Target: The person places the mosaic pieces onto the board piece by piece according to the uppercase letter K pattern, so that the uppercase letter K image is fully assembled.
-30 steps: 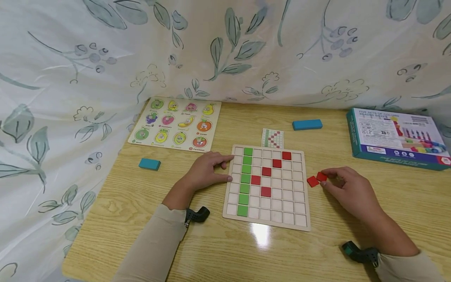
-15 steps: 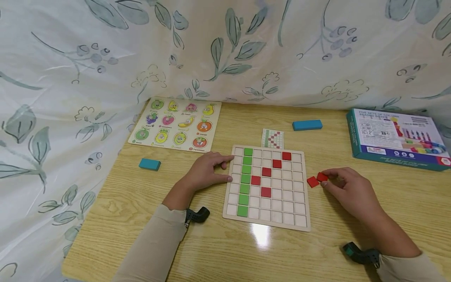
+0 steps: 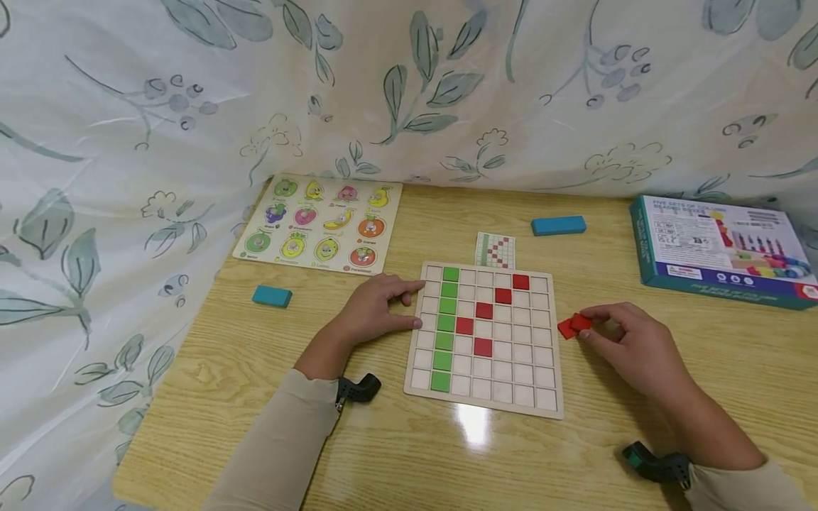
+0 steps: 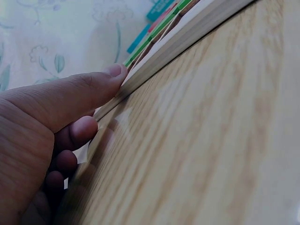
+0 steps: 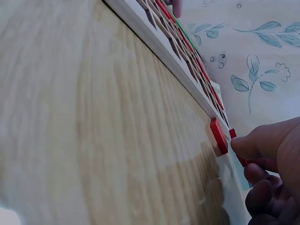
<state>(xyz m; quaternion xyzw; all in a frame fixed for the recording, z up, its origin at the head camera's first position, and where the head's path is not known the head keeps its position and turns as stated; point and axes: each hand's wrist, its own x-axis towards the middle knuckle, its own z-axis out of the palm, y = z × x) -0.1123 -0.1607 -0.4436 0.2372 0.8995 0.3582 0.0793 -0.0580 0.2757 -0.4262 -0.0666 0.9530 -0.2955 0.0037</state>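
A wooden grid board [image 3: 524, 372] lies on the table, with a column of green square tiles [image 3: 445, 306] and several red tiles set in its cells. My left hand [image 3: 377, 305] touches the board's left edge with thumb and index finger spread apart; the left wrist view shows the thumb against that edge. To the right of the board, my right hand [image 3: 633, 341] pinches a red square tile [image 3: 580, 322] between thumb and fingers. It partly overlaps another red tile [image 3: 566, 329] lying on the table. In the right wrist view the pinched tile is raised off the tabletop.
A small printed pattern card [image 3: 495, 250] sits at the board's far edge. Behind and to the left is a fruit puzzle board [image 3: 319, 226]. Two blue blocks [image 3: 271, 297] lie apart, one left, one at the back. A teal-edged box [image 3: 722, 250] stands at the right.
My right hand has drawn the pinched red tile slightly left, so it now overlaps the other loose red tile. The left hand keeps its place at the board's edge.
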